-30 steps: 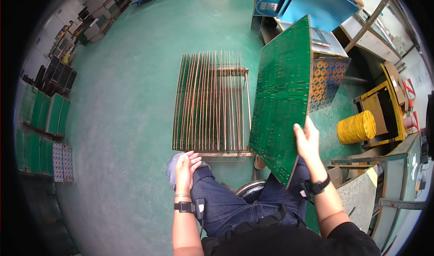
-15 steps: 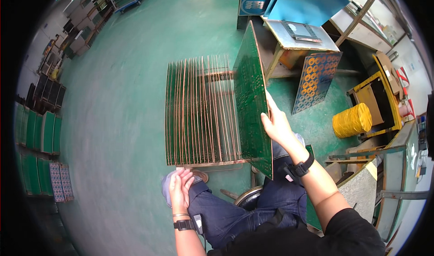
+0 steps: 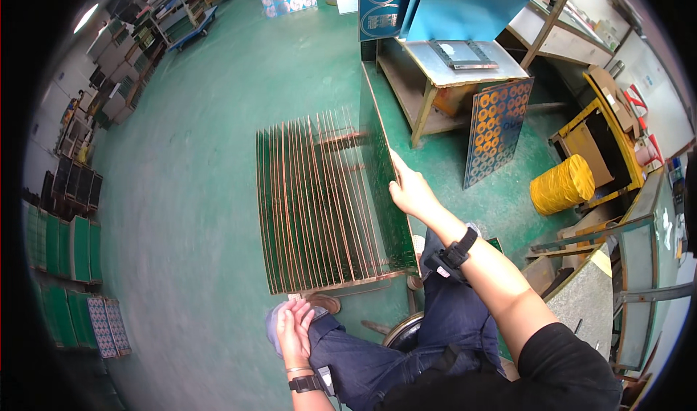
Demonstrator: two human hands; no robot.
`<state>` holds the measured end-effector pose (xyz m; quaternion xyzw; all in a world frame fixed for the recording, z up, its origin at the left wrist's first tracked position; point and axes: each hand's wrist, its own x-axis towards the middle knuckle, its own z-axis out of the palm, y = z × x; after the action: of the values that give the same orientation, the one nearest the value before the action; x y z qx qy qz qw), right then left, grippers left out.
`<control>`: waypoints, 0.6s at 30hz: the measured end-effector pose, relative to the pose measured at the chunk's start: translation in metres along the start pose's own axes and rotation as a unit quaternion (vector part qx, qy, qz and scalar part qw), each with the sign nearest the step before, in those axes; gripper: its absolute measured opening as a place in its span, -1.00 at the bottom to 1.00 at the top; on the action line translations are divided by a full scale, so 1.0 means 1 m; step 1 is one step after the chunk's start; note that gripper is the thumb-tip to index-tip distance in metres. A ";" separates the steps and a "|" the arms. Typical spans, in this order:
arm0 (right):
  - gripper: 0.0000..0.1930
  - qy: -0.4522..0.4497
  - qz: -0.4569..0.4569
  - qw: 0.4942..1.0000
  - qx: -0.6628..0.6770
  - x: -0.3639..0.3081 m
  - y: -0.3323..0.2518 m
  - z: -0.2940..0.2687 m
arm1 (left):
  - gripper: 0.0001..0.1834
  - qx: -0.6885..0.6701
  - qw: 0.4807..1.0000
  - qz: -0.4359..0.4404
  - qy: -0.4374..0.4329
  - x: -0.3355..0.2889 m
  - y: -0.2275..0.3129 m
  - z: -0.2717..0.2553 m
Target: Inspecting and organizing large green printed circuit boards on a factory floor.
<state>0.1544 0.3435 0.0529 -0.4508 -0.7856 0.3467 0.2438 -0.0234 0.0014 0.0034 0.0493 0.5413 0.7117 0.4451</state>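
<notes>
A seated worker's right hand (image 3: 414, 193) grasps the near edge of a green panel (image 3: 390, 208), upright at the right end of a rack (image 3: 392, 274) on a green factory floor. The left hand (image 3: 293, 327), released and loosely curled with its palm up, lies just in front of the rack's left corner, above the worker's knee; whether its fingertips touch the frame cannot be told.

Good work at this point calls, in all likelihood, for a steady, light grip on the rim, clear of the printed face. The panel is best held parallel to its neighbours, its bottom edge square to the rack's front rail, and lowered slowly so that neither corner scrapes. The free hand could usefully steady the far lower edge. A tilt to the left would risk knocking the row. Whether the bottom edge is seated or just above the rail is unclear.

The rack itself carries a close row of green panels (image 3: 290, 208), copper-coloured edges up, narrow slits between them; a wider gap parts the last from the held one. Beyond the rack to the right, a counter (image 3: 508, 63) bears a flat metal frame (image 3: 465, 54) and large blue panels (image 3: 465, 8). Right of the rack stands a yellow-wrapped drum (image 3: 563, 184), contents hidden.
</notes>
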 end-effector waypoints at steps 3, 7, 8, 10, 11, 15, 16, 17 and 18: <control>-0.28 -0.032 0.038 0.998 -0.036 0.004 0.009 0.028 | -0.61 -0.002 1.000 0.001 0.003 0.001 -0.001 0.000; -0.24 -0.067 0.101 0.986 -0.115 -0.015 0.059 0.075 | -0.61 -0.010 1.000 -0.001 -0.002 0.004 -0.004 0.004; -0.26 -0.061 0.119 0.981 -0.143 -0.020 0.073 0.084 | -0.61 -0.011 1.000 -0.002 -0.008 0.005 -0.005 0.003; -0.29 -0.091 0.152 0.976 -0.126 -0.030 0.058 0.089 | -0.62 -0.014 1.000 -0.002 -0.002 0.001 -0.002 0.000; -0.32 -0.113 0.192 0.968 -0.116 -0.034 0.052 0.087 | -0.62 -0.013 1.000 -0.004 0.000 0.001 -0.002 0.001; -0.43 -0.020 0.039 0.990 -0.135 -0.048 0.050 0.101 | -0.63 -0.019 1.000 -0.010 -0.001 0.003 -0.001 0.000; -0.49 0.001 0.022 0.987 -0.157 -0.052 0.052 0.107 | -0.63 -0.020 1.000 -0.009 -0.003 0.002 0.000 0.001; -0.53 0.003 0.013 0.984 -0.176 -0.056 0.053 0.111 | -0.63 -0.022 1.000 -0.008 -0.003 0.002 0.002 0.003; -0.57 0.005 0.003 0.981 -0.194 -0.059 0.054 0.115 | -0.63 -0.024 1.000 -0.005 -0.002 0.004 0.003 0.003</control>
<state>0.1314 0.2731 -0.0666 -0.4936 -0.8353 0.1860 0.1550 -0.0259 0.0059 0.0050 0.0374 0.5231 0.7221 0.4513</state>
